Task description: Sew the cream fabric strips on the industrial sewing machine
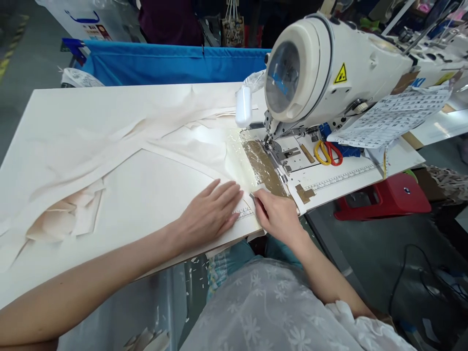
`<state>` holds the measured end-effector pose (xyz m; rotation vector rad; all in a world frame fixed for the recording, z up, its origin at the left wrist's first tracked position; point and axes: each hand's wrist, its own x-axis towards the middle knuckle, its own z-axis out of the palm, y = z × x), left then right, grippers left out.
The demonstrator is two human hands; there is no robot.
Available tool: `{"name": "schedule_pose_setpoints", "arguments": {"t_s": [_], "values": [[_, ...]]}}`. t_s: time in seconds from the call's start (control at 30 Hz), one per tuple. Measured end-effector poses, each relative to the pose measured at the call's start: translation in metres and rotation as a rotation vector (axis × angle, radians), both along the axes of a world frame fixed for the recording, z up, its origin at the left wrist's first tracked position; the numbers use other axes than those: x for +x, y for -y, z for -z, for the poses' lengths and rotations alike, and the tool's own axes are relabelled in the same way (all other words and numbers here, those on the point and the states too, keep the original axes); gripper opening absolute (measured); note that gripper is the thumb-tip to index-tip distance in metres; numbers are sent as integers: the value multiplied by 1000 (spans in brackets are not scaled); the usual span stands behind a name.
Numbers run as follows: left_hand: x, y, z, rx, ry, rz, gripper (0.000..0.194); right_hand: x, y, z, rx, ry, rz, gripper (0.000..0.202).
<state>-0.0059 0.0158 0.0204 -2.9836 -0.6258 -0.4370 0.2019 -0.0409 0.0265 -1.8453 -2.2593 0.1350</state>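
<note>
So I've got a long white bench [135, 204] under my arms, with a big sheet of thin cream cloth [109, 158] spread in loose folds to my left and farther out. A white, round-ended sewing machine [351, 68] sits to my right, just beyond my hands. The part of the cloth that matters is the narrow folded edge: its long axis slants from out left down towards me on the right, so that near end comes in right by my fingers. My left hand [204, 214] is the nearer one to most of the cloth, palm down, fingers flat and gripping nothing. My right hand [280, 214] is just beside that end, fingers clenched on a small grey sliver [252, 196], maybe metal, too tiny for me to call. Scissors with red and yellow handles [329, 150] lie out past it, by the machine.
</note>
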Motion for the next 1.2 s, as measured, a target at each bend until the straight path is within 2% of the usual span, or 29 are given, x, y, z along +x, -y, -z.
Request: {"name": "schedule_pose_setpoints", "arguments": {"t_s": [0.1,0.2,0.57,0.73,0.87,0.93,1.03,1.13,1.2], "values": [[3,4,4,-52,-7,65,41,0,2,3,28,-95,34,22],[5,9,5,-53,-31,51,43,-1,3,5,45,-153,62,23],[5,10,6,-1,-41,52,48,-5,-8,6,18,-76,12,21],[7,13,5,24,-39,43,46,6,12,0,0,-67,-13,21],[7,14,4,35,-45,39,46,17,32,-2,-17,-257,73,17],[6,11,3,36,-60,-4,47,17,38,-1,29,-394,149,16],[2,3,2,12,-68,-75,49,11,41,0,218,-524,224,13],[-2,-1,3,-52,-66,-45,52,3,38,-2,390,-605,254,12],[-3,1,3,-85,-69,-8,51,-1,33,-2,366,-630,224,11]]}}
